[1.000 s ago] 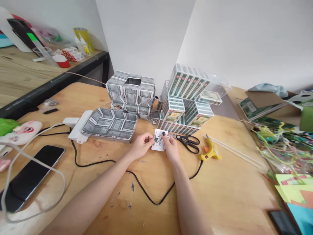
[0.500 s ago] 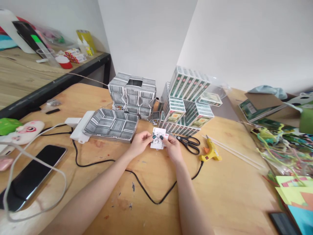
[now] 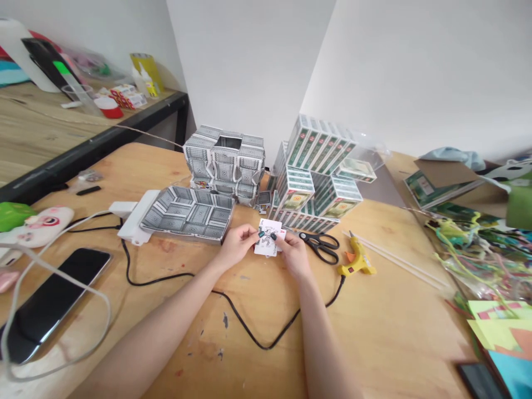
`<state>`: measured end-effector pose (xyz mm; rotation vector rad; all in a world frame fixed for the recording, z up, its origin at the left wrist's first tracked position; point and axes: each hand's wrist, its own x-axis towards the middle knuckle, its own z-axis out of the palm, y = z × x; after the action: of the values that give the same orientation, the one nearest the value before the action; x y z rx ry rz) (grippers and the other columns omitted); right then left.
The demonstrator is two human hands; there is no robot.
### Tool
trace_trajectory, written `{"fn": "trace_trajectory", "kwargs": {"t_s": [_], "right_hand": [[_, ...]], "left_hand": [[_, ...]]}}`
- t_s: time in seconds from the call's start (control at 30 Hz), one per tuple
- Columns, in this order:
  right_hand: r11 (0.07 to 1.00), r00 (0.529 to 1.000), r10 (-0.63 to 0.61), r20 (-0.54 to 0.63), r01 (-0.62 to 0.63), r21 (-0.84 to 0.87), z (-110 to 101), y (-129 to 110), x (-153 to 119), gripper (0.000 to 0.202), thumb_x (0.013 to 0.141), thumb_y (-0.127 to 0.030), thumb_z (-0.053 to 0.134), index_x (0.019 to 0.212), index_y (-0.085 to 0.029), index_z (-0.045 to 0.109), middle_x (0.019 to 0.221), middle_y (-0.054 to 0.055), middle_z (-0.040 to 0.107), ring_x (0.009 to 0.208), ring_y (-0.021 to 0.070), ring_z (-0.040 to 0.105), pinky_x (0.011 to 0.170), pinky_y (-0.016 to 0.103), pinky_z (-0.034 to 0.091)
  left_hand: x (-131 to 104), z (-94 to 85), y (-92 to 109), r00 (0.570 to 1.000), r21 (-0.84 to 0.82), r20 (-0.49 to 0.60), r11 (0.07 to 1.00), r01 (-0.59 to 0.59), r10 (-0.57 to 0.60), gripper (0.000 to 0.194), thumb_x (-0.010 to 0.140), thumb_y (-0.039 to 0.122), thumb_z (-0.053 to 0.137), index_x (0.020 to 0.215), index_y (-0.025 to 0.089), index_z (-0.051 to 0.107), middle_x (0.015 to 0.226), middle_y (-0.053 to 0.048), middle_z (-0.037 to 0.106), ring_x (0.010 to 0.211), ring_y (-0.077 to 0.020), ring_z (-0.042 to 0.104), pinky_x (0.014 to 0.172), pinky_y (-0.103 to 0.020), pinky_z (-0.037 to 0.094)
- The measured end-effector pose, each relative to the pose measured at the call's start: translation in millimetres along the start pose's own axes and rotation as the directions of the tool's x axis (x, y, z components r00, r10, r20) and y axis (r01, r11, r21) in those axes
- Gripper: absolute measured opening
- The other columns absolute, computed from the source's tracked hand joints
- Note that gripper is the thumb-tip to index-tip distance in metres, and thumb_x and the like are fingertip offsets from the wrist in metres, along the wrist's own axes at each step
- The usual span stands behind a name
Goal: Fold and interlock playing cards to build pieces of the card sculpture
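Two overlapping playing cards are held between my hands above the table's middle, a joker card (image 3: 267, 239) in front and an ace partly behind it. My left hand (image 3: 240, 244) pinches the left edge, thumb on the card's face. On the right edge my right hand (image 3: 293, 249) is closed the same way, its thumb over the card. Behind my left hand lies a shallow tray made of cards (image 3: 189, 215). A larger structure of grey-backed cards (image 3: 226, 160) stands beyond the tray. Black scissors (image 3: 322, 245) lie just right of my right hand.
Stacked card boxes (image 3: 318, 188) rise behind the scissors. A yellow glue gun (image 3: 357, 257) with a black cord (image 3: 257, 339), and clear sticks (image 3: 399, 260), lie right. A phone (image 3: 56, 302), white cable and power strip (image 3: 139, 221) are left. Coloured paper (image 3: 499, 332) lies far right.
The view has shifted very slightly. Both hands keep their grip on the cards, and the joker card is turned a little; nothing else has visibly moved.
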<state>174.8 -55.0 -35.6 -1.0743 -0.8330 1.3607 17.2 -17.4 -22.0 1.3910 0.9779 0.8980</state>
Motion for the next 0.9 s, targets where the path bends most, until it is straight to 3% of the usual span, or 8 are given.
{"fn": "trace_trajectory", "kwargs": {"t_s": [0.57,0.9], "right_hand": [[1.000,1.000,0.009,0.024,-0.010,0.026,-0.7,-0.8,-0.4,0.023,0.065,-0.032,0.071,0.082,-0.018,0.070,0.079,0.004,0.070,0.066,0.0194,0.063,0.063,0.032,0.049],[1.000,1.000,0.017,0.008,-0.017,0.010,-1.6,-2.3,-1.7,0.017,0.062,-0.031,0.072,0.073,-0.018,0.070,0.072,0.003,0.070,0.062,0.0187,0.062,0.062,0.032,0.047]], "left_hand": [[1.1,-1.6,-0.7,1.000,-0.031,0.020,0.999,0.019,-0.018,0.021,0.073,0.034,0.057,0.065,0.014,0.053,0.057,0.002,0.055,0.054,-0.0094,0.050,0.052,-0.021,0.041],[2.2,-6.5,1.9,0.992,0.004,0.119,0.999,0.049,-0.049,0.020,0.072,0.031,0.058,0.064,0.013,0.055,0.060,0.001,0.056,0.056,-0.0101,0.051,0.055,-0.022,0.041]]}}
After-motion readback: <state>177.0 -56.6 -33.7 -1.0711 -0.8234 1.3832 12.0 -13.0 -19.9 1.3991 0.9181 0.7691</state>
